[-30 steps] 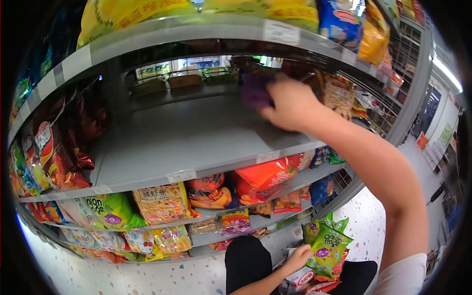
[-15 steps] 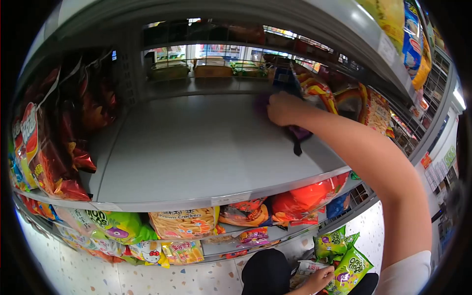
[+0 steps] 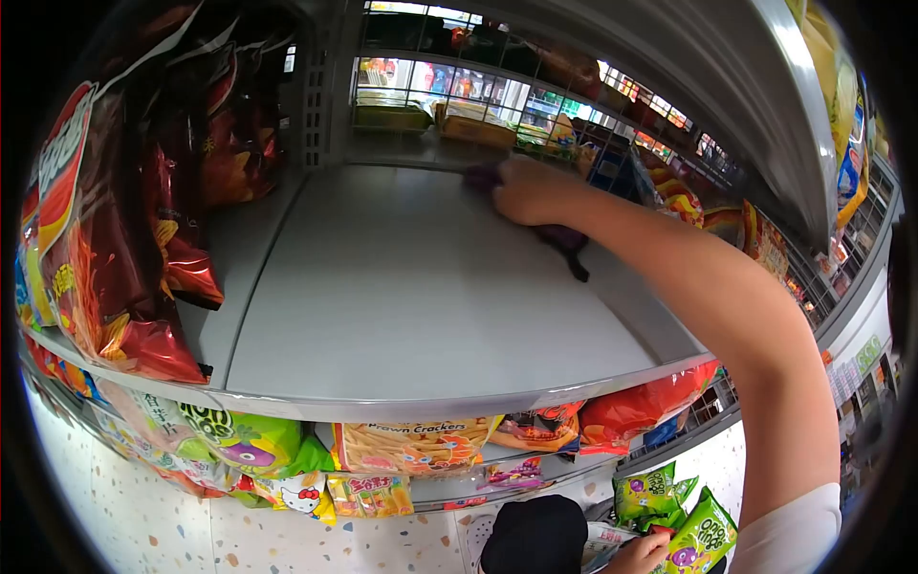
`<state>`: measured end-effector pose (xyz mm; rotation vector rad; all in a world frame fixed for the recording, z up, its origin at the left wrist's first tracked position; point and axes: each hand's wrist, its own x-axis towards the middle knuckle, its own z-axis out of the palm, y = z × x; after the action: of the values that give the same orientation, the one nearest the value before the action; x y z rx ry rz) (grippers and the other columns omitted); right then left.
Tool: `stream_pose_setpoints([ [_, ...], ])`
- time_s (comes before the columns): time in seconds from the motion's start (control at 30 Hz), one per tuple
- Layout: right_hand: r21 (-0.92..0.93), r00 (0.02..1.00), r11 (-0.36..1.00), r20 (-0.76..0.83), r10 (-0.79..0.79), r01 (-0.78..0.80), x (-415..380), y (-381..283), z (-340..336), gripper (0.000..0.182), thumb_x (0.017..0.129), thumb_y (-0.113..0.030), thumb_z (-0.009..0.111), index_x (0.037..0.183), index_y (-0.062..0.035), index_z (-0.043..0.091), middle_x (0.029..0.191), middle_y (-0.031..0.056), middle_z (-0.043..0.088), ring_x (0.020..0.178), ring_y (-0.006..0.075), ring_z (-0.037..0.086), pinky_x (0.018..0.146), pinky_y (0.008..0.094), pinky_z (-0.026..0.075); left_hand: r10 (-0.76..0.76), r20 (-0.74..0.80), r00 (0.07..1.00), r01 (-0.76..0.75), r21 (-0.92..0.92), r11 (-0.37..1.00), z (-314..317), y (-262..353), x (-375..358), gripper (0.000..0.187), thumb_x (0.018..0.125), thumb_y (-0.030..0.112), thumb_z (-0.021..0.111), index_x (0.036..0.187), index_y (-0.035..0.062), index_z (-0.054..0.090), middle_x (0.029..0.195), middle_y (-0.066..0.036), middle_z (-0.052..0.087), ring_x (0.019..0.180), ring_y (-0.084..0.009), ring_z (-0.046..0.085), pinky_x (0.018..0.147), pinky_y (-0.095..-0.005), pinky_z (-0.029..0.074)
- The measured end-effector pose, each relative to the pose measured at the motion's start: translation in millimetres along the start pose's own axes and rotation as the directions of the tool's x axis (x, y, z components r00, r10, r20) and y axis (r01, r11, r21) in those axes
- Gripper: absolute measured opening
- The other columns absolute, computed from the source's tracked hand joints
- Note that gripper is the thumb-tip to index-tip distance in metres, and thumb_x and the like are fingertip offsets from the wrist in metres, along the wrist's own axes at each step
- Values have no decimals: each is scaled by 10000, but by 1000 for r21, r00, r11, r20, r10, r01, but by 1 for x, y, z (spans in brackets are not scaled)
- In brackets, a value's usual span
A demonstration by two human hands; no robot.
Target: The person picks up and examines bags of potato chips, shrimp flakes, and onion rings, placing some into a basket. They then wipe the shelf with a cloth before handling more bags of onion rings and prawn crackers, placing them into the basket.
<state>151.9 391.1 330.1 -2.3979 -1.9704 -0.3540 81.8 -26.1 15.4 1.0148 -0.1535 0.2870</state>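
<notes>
My right hand (image 3: 531,191) is closed on a dark purple cloth (image 3: 483,179), pressed to the grey shelf board (image 3: 411,297) near its back right. A loose black end of the cloth trails toward the front. Low in view, my left hand (image 3: 643,552) has curled fingers at the edge of a green onion rings bag (image 3: 703,543); its grip is partly hidden. A second green bag (image 3: 645,493) lies just behind it, and a whitish printed packet (image 3: 604,540) lies beside the hand.
Dark red snack bags (image 3: 124,239) stand at the shelf's left end. Yellow-red bags (image 3: 677,196) stand behind my right forearm. Below are prawn crackers (image 3: 411,448) and a red bag (image 3: 645,407). A wire grid (image 3: 459,96) backs the shelf; an upper shelf edge (image 3: 798,105) overhangs at right.
The view has shifted left and closer to the shelf. My right hand, still holding the purple cloth, appears slightly farther left in view. My left hand stays beside the green bags.
</notes>
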Motion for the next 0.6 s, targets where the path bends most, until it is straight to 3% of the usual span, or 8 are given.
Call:
stream_pose_setpoints([
  [0.07,89,988,987,55,-142,137,5,-31,-5,408,863,-228,456,1058,96,611,1160,291,590,1104,392,576,958,427,449,14,7,1000,-14,-32,999,-1,-1,-2,178,940,102,501,771,54,526,637,-26,555,581,-108,581,498,-290,435],
  [0.2,110,983,980,48,-175,169,24,-76,-5,399,866,-228,462,1055,89,613,1167,289,588,1107,395,574,963,431,445,77,-61,995,-81,-64,995,0,-10,-5,176,948,97,485,779,54,502,647,-12,540,554,-102,565,479,-275,427],
  [0.33,83,962,963,75,-263,257,37,-118,-13,409,879,-224,456,1150,55,584,1193,287,576,1135,387,562,981,432,434,56,-16,998,-58,-98,993,-6,-11,-3,163,946,90,484,787,52,496,654,-17,539,541,-97,553,465,-271,415],
  [0.4,65,949,957,124,-289,283,49,-134,-10,422,886,-214,448,1212,27,564,1230,275,562,1165,379,546,994,432,424,-165,24,986,153,-518,842,-10,1,-6,162,940,90,487,782,55,497,646,-24,539,536,-99,551,457,-280,413],
  [0.43,130,947,942,50,-318,309,58,-139,-2,421,864,-215,484,1206,10,585,1232,242,577,1158,364,558,973,418,440,-164,21,986,151,-519,841,-11,7,-6,162,940,90,487,782,55,497,646,-24,539,536,-99,551,457,-280,413],
  [0.47,192,940,921,-26,-341,340,66,-140,6,422,842,-215,519,1199,-7,606,1233,210,592,1150,349,570,952,404,455,-69,-53,996,52,-265,963,-11,14,-5,161,936,91,488,779,57,500,643,-29,542,538,-103,556,462,-288,421],
  [0.5,193,938,919,-24,-345,343,63,-140,6,422,842,-215,519,1199,-7,606,1233,210,592,1150,349,570,952,404,455,42,-97,994,-40,16,999,-11,17,-6,159,933,92,489,777,59,502,640,-35,545,540,-107,560,467,-295,428],
  [0.6,230,877,848,-55,-478,477,44,-139,-7,452,834,-146,506,1268,-28,553,1275,204,567,1184,352,544,971,389,441,90,-103,991,-88,21,996,-13,14,-2,161,932,106,497,778,63,512,656,-44,576,576,-116,576,515,-305,449],
])
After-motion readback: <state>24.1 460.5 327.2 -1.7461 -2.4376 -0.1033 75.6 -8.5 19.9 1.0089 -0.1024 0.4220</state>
